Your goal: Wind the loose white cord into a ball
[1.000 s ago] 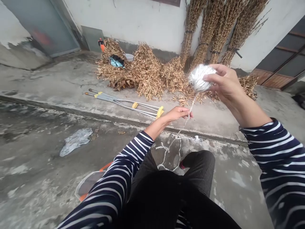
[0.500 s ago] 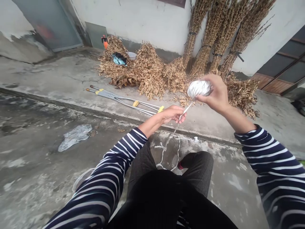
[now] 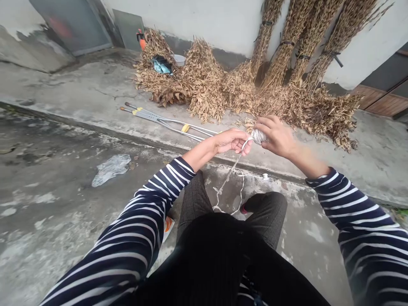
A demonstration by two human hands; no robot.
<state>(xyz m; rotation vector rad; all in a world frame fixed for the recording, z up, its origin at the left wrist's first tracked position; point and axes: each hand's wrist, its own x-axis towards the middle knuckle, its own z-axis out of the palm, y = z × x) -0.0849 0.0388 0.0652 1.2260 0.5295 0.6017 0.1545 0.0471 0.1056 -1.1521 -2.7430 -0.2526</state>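
Note:
My right hand (image 3: 276, 135) is wrapped round a ball of white string (image 3: 259, 136), its fingers over the top and far side. Close beside it on the left, my left hand (image 3: 234, 141) pinches the strand of white string (image 3: 233, 167) between thumb and fingers. From there the strand hangs down and loops over the ground between my legs. A small white piece (image 3: 265, 177) lies at one end of the string, on the ground near the step edge.
Metal crutches (image 3: 159, 118) with yellow parts lie beyond my left hand. Dry leafy stalks (image 3: 207, 85) are heaped along the wall, and tied bundles (image 3: 291, 42) lean upright. A clear plastic bag (image 3: 112, 169) lies at left. A step edge (image 3: 70, 124) crosses the ground.
My right hand has come down and left with the ball, close to my left hand. The stretch of string between the hands is now much shorter.

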